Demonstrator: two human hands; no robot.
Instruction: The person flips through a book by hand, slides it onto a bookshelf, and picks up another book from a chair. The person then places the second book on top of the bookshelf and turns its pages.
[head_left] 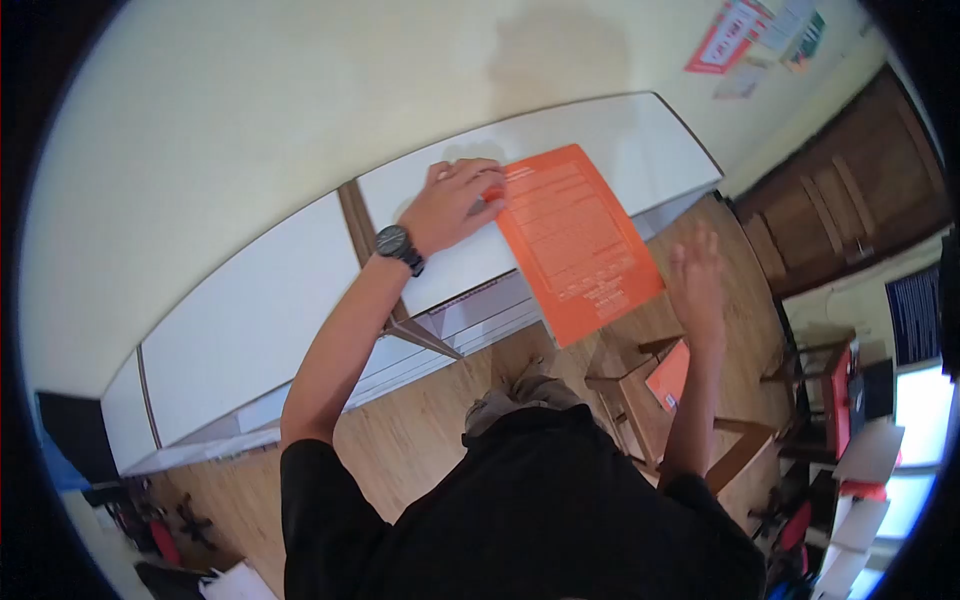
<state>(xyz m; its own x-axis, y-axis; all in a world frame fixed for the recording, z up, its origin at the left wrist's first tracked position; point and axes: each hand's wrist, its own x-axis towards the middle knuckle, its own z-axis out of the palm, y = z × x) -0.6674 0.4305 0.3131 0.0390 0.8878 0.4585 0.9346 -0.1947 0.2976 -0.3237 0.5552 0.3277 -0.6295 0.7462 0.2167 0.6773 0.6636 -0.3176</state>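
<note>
An orange printed sheet or booklet (580, 240) lies tilted at the edge of the white counter (440, 265), its lower part reaching out past the edge. At its upper left corner is my left hand (460, 205), fingers bent and closed on that corner, with a dark watch (394, 243) on the wrist. My right hand (697, 275) is apart from the sheet, just beyond its right side, slightly blurred, with its fingers raised and nothing seen in them.
Below the counter stands a wooden chair (625, 400) with another orange booklet (668, 376) on it. Farther right are a brown door (850, 190), more chairs and bright windows. Papers (733, 35) hang on the wall at the upper right.
</note>
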